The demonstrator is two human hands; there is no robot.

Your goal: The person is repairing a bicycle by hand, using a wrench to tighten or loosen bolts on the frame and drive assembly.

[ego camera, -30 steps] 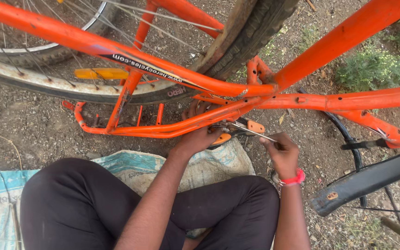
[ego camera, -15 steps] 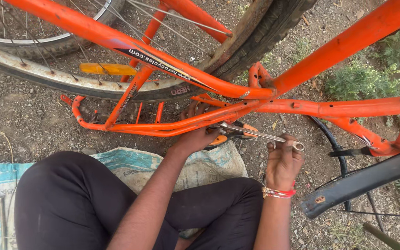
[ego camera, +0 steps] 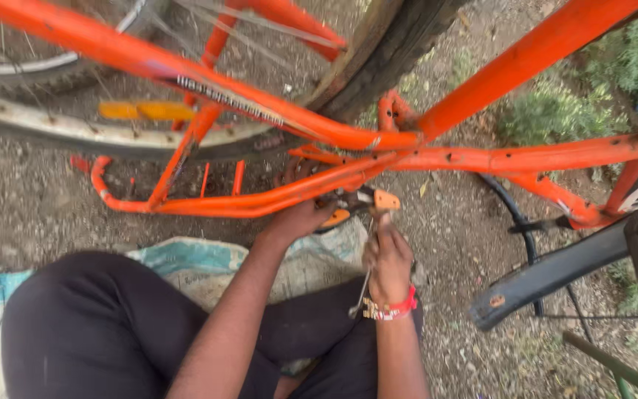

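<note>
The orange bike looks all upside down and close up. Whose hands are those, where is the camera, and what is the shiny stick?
The camera sits on a person's head and looks down, so you see their own arms and their lap in dark trousers. They sit on the ground on a pale sack spread over the dirt. In front of them is an orange bicycle frame, with a wheel at the upper left and a black mudguard at the right. The left hand reaches up under the frame and touches a small part there. The right hand, with a red wristband, grips the shiny stick: a thin metal wrench whose handle points down toward the lap. Its top end meets the same part, though exactly how is hidden.
</note>
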